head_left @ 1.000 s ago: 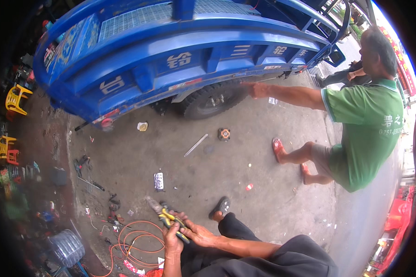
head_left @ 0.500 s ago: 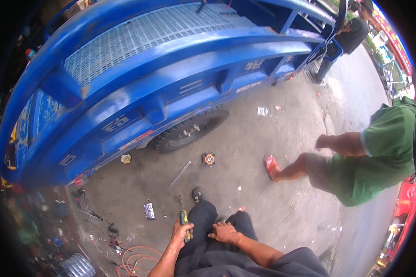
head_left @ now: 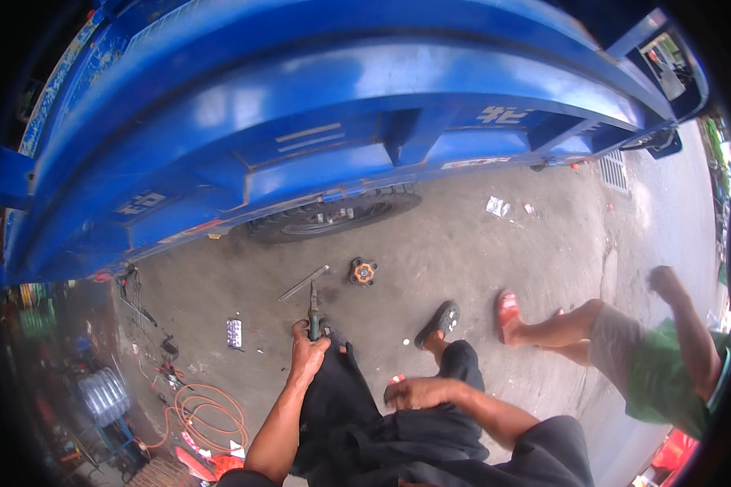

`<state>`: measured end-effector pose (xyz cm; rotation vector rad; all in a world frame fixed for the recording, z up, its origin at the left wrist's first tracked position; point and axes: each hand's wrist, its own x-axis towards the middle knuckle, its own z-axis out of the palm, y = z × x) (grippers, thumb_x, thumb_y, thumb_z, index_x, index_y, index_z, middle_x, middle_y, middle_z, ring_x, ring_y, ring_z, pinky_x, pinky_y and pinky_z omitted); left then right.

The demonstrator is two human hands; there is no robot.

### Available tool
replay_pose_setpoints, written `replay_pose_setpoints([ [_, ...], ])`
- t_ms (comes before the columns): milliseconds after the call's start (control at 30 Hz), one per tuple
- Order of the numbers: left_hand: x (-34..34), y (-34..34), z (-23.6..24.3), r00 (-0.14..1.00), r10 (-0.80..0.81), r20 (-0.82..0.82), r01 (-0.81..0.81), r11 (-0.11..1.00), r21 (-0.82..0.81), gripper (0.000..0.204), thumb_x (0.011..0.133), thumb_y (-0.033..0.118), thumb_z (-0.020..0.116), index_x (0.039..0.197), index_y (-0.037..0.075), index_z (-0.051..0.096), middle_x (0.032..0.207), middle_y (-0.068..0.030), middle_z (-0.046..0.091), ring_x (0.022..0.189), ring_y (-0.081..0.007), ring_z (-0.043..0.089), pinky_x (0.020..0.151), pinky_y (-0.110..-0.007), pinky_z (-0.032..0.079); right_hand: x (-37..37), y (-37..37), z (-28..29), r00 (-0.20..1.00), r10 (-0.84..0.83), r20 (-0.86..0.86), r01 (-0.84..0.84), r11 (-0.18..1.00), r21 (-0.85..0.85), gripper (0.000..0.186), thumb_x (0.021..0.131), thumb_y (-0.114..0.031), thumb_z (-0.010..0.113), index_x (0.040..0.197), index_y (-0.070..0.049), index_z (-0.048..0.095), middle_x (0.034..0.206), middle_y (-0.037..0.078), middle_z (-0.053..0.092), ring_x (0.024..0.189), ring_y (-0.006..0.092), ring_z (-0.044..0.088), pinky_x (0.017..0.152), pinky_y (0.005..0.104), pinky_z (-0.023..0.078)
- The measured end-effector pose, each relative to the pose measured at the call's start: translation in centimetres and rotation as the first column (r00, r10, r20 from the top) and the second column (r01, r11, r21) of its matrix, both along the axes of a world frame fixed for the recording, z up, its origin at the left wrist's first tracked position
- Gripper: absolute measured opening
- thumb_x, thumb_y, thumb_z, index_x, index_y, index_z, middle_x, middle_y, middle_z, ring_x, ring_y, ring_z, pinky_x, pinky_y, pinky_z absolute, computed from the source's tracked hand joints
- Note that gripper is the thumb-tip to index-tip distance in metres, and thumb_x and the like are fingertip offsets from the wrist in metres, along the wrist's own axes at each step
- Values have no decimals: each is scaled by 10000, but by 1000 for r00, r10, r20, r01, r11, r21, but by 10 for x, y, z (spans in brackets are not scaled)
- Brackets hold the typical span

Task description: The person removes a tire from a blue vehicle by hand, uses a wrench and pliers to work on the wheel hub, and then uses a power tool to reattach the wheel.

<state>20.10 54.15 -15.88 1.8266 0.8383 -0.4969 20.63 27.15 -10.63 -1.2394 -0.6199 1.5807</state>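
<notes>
My left hand (head_left: 307,357) is closed around the green handle of a narrow-bladed hand tool (head_left: 313,316). Its thin metal end points away from me toward the truck, and its exact kind is hard to make out. My right hand (head_left: 418,394) is over my right thigh, fingers loosely bent and apart, with nothing visible in it. On the ground beyond the tool lie a long metal bar (head_left: 304,283) and a round black and orange knob-like part (head_left: 363,271). The blue truck's side (head_left: 317,146) stands ahead, its wheel (head_left: 333,217) under the bed.
A person in a green shirt (head_left: 662,373) walks at my right, one red shoe (head_left: 508,312) near my foot. A coiled orange hose (head_left: 211,418), a blister-like pack (head_left: 234,333) and a wire roll (head_left: 104,396) lie to my left. A drain grate (head_left: 614,170) is far right.
My view has moved closer to the truck. My left hand has swung the tool forward, and my right hand has come off the thigh's front. The person in green has shifted.
</notes>
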Motion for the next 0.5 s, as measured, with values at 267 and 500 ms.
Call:
replay_pose_setpoints([
  [267,67,-86,-160,982,175,-66,-187,933,-308,198,690,64,588,847,45,470,635,20,426,498,-72,395,443,-240,327,185,-55,-221,-20,-639,769,970,175,171,515,873,-332,594,1231,11,456,1142,213,557,1033,322,558,851,392,454],
  [500,104,-108,-311,936,275,218,-179,909,-377,107,718,18,540,812,66,524,642,49,429,569,-51,403,498,-233,339,304,-30,-274,-500,-656,565,558,254,790,673,870,-422,572,1317,32,354,1274,222,436,1170,354,443,976,424,357],
])
